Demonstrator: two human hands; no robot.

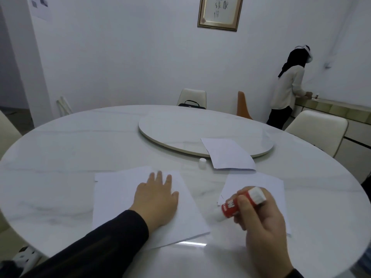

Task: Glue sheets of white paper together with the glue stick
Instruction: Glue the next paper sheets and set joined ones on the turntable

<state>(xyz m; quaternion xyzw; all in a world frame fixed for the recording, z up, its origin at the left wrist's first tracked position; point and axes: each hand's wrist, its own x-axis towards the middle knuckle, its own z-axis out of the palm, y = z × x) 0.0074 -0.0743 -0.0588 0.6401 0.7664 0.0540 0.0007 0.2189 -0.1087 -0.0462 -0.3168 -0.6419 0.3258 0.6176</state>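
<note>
- Head view: left hand lies flat, fingers straight, palm down on the paper stack. It pins the stack to the counter and grips nothing.
- Right hand has its fingers curled round the glue stick. The red barrel lies roughly level and is off the paper.
- Both ends of the glue stick look white. I can't tell for sure which is the glue end; the one by the fingertips looks like exposed glue.
- Cap stands on the counter beyond both hands, between them, so the stick reads as uncapped.
- A second sheet lies under and beyond the right hand. A third sheet is further out, partly resting on the turntable rim.
- Stack edges under the left hand look slightly offset, so probably more than one sheet is there.
- Judgement: the step in hand is applying glue, or joining the next sheet to the stack.
- To do it well: keep the left palm flat so the stack can't slide, turn the glue end down, and stroke away from the pinning hand along the edges and corners.
- Use light pressure, since thin paper wrinkles or tears if the stick drags towards the pinned side.
- Then lay the right-side sheet on from one edge and smooth outward.
</note>
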